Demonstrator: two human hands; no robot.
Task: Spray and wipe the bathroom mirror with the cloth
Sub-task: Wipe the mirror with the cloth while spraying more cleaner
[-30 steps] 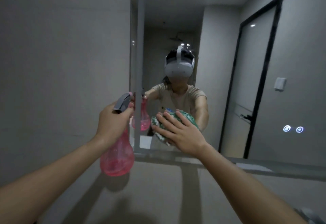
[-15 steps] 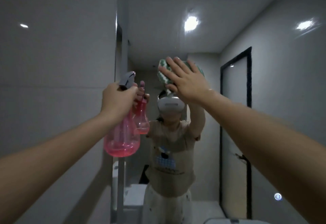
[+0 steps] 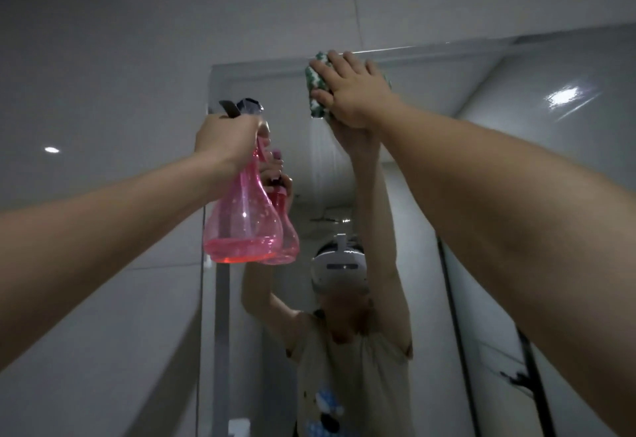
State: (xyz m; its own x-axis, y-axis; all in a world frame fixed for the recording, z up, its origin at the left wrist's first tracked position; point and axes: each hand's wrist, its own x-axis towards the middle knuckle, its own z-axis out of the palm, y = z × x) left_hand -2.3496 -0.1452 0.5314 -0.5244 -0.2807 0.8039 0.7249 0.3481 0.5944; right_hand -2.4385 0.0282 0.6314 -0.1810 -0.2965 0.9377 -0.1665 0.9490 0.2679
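A grey tiled wall (image 3: pixel 103 58) fills the left and top of the view, and the bathroom mirror (image 3: pixel 481 99) takes up the centre and right, its top edge running just above the raised right hand. The glass reflects a person in a beige printed T-shirt wearing a white headset, both arms lifted, with a dark door frame behind them on the right and a bright ceiling light high on the right side.

The pink translucent spray bottle (image 3: pixel 242 220) hangs upright near the mirror's left edge, a shallow layer of pink liquid at its bulbous base and a grey trigger head on top; whether it touches the glass cannot be told. The left hand (image 3: pixel 225 139) grasps its slim neck just below the trigger, fingers curled round it.

The right hand (image 3: pixel 351 91) lies flat with fingers spread and extended, pressing the green-and-white patterned cloth (image 3: pixel 316 87) against the mirror close under its top edge. The cloth is bunched beneath the palm, showing mostly at the hand's left side
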